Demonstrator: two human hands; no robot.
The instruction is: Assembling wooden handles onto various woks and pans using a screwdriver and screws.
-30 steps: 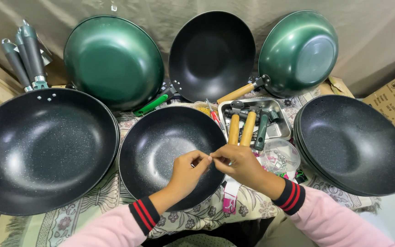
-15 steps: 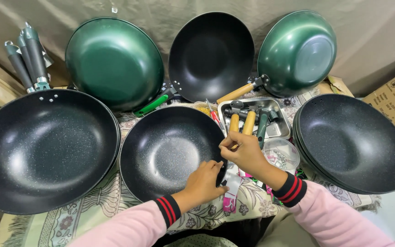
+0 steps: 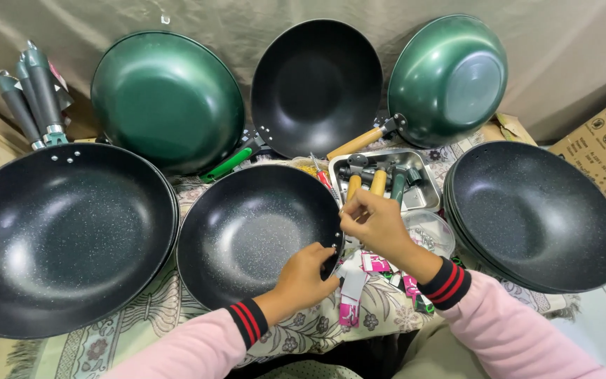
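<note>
Handleless wok steadied at its rim by both hands

The black wok [image 3: 257, 235] lay in the middle of the cloth-covered table [image 3: 142, 316], between a larger dark pan [image 3: 64, 235] and a stack of pans [image 3: 538, 214]. Its right rim was gripped by the left hand [image 3: 310, 270], fingers curled over the edge. The right hand [image 3: 376, 224] was pinched shut just above; whether anything small was held could not be told. A small part could be dropped among the clutter, and the round-bottomed wok could be tipped if pressed.

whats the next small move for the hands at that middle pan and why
Probably bring the right hand down to the rim holes of the middle black pan. The left hand already grips that rim beside them, while the right hand's pinched fingers hover just above, with the tray of handles behind.
</note>
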